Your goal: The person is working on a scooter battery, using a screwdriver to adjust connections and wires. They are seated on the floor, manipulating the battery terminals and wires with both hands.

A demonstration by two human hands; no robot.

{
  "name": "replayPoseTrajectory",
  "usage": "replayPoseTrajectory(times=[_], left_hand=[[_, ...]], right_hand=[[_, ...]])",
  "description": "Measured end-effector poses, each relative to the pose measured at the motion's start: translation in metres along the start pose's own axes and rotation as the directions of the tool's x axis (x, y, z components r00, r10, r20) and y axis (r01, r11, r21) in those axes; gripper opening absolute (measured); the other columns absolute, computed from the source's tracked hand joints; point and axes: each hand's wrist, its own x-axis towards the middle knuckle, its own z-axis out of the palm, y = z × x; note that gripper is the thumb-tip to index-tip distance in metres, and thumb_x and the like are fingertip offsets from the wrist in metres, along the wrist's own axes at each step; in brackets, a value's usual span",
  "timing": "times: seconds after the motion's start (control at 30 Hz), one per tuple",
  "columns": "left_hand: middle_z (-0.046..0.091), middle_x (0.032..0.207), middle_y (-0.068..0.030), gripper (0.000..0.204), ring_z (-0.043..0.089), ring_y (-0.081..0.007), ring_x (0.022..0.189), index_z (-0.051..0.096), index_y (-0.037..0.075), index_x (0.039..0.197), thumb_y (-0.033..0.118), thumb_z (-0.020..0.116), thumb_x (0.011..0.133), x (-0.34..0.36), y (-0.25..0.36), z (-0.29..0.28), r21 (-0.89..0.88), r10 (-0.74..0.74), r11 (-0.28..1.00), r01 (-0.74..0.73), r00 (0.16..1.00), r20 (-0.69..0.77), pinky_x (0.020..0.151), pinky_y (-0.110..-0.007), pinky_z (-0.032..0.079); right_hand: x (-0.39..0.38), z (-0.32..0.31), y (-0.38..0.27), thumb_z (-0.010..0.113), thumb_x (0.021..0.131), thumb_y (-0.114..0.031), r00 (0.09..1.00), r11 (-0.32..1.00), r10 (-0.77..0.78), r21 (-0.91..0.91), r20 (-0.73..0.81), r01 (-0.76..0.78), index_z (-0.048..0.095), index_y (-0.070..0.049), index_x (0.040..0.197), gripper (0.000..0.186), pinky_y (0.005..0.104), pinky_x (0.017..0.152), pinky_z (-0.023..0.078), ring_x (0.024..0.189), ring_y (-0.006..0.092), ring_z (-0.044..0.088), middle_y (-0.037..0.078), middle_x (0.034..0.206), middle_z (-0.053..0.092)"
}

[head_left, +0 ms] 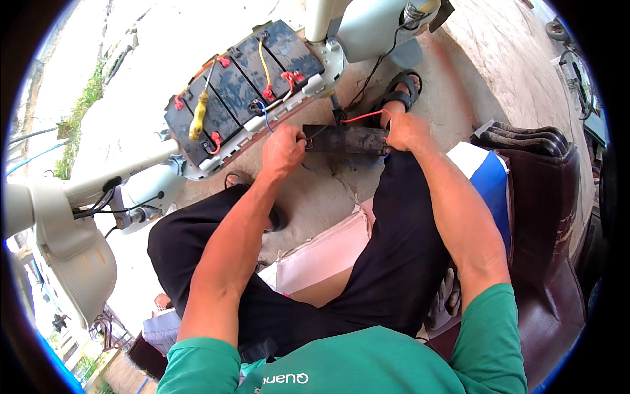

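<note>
Green shirt (380, 361) bears white lettering (285, 379); hands (283, 151) (408, 131) apparently grip a black box (344, 140).

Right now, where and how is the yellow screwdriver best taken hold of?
Probably by its thick handle, from above and the near side: the screwdriver lies on the black batteries, handle end toward you, its thin shaft pointing away, close to a red cap.
</note>
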Motion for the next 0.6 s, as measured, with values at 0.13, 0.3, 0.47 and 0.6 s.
replayPoseTrajectory(times=[0.13, 0.3, 0.47, 0.6], left_hand=[[0.070, 0.106, -0.0188, 0.017, 0.067, -0.0389, 0.104, 0.076, 0.007, 0.092, 0.019, 0.066, 0.085, -0.011, -0.007, -0.011, 0.049, -0.065, 0.997, 0.066, 0.998, -0.023, 0.091, -0.048, 0.053], [0.070, 0.107, -0.0180, 0.018, 0.067, -0.0382, 0.104, 0.076, 0.008, 0.094, 0.020, 0.065, 0.086, -0.011, -0.018, 0.002, 0.052, -0.079, 0.995, 0.080, 0.997, -0.023, 0.091, -0.048, 0.053], [0.069, 0.107, -0.0171, 0.016, 0.067, -0.0382, 0.104, 0.075, 0.008, 0.094, 0.019, 0.066, 0.087, -0.001, -0.023, 0.020, 0.090, -0.033, 0.995, 0.036, 0.999, -0.034, 0.090, -0.049, 0.053], [0.069, 0.107, -0.0163, 0.015, 0.067, -0.0383, 0.104, 0.074, 0.009, 0.095, 0.018, 0.066, 0.087, 0.007, -0.025, 0.028, 0.108, 0.020, 0.994, -0.017, 0.999, -0.027, 0.089, -0.049, 0.054]], right_hand=[[-0.011, -0.006, -0.003, 0.073, 0.083, -0.016, 1.000, 1.000, -0.014, 0.000, 0.028, 0.014, 0.077, -0.005, 0.114, 0.033, 0.0444, 0.096, 0.057, 0.115, 0.0350, 0.071, 0.017, 0.120, 0.074], [-0.019, -0.006, -0.009, 0.076, 0.084, -0.022, 0.998, 0.999, -0.040, -0.001, 0.050, 0.041, 0.077, -0.005, 0.113, 0.033, 0.0428, 0.095, 0.058, 0.115, 0.0335, 0.071, 0.017, 0.118, 0.075], [-0.008, 0.003, -0.001, 0.080, 0.085, -0.035, 0.994, 0.997, -0.045, -0.053, 0.099, 0.051, 0.077, -0.005, 0.114, 0.041, 0.0422, 0.094, 0.058, 0.115, 0.0319, 0.071, 0.016, 0.119, 0.075], [0.000, 0.009, 0.004, 0.081, 0.085, -0.037, 0.994, 0.998, -0.034, -0.058, 0.100, 0.040, 0.075, -0.005, 0.117, 0.045, 0.0420, 0.096, 0.057, 0.117, 0.0314, 0.070, 0.015, 0.123, 0.074]])
